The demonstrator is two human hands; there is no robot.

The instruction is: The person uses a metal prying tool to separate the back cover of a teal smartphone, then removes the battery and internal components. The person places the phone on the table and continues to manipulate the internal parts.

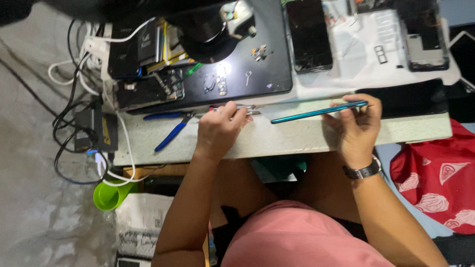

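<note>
Two hands are at work at the near edge of the bench (277, 141). The right hand (357, 129) is closed on a thin teal phone (319, 112), pinching its right end between the fingers and thumb. The phone is turned on its side, so only its slim, shiny edge shows. Its long way runs left to right along the near edge of the bench, with the left end sitting a little lower in the head view than the right. That free left end points toward the left hand (220, 126), which is near it but not touching it. The left hand is curled shut around a small metal tool (250, 111); its thin tip pokes out toward the phone, and the tip is too small to tell its kind. So the phone lies between the two hands, held by the right one, and the left hand is the one near its loose end. Just left of the left hand lie pliers (170, 129) with smooth blue handles, flat on the pale, rough bench top. Farther back sits a dark, flat mat (267, 69) with tiny bright metal bits on it. A black phone (308, 35) with a glassy face lies toward the far edge. At the left edge, white and black cables (79, 99) hang in loops. A soft red bag (435, 178) sits below the right corner.
</note>
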